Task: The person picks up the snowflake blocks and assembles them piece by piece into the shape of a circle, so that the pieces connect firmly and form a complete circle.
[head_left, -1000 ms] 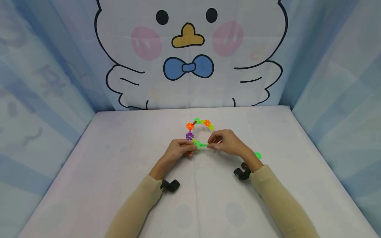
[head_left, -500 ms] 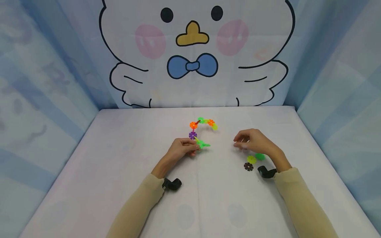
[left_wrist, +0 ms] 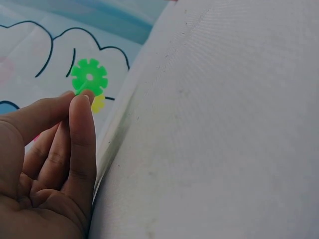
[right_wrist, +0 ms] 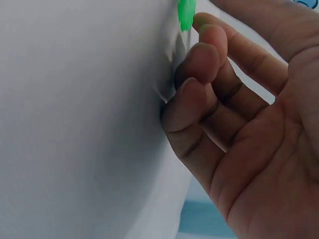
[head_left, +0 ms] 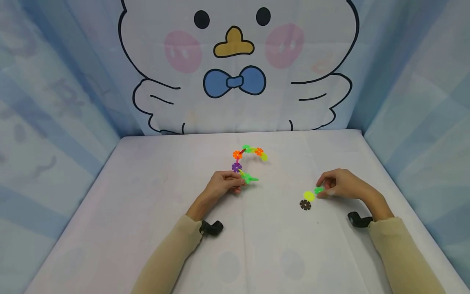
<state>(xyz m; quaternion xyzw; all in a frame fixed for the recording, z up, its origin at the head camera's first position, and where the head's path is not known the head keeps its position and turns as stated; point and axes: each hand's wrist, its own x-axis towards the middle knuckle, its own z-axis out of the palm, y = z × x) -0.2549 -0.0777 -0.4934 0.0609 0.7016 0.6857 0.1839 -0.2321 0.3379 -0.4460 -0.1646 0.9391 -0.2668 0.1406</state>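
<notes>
My left hand (head_left: 225, 181) pinches a bright green notched snowflake disc (head_left: 248, 178) between thumb and fingertips. That disc ends a curved chain of linked discs, which includes a purple disc (head_left: 236, 167) and an orange disc (head_left: 237, 154). In the left wrist view, the green disc (left_wrist: 89, 75) stands upright above the fingertips. At the right, my right hand (head_left: 343, 183) has its thumb and index finger around a loose green disc (head_left: 318, 190). The right wrist view shows this green disc (right_wrist: 187, 14) nearly edge-on by the fingertips, partly cut off by the frame.
Beside the right hand, a yellow disc (head_left: 309, 196) and a dark brown disc (head_left: 305, 205) lie on the white-covered table (head_left: 165, 163). The chain's far end is a yellow-green disc (head_left: 264, 157). A printed cloth backdrop (head_left: 235, 110) rises behind the table.
My right hand has left the chain's green end, moved right and taken hold of the loose green disc. The left hand keeps its pinch on the chain, almost still.
</notes>
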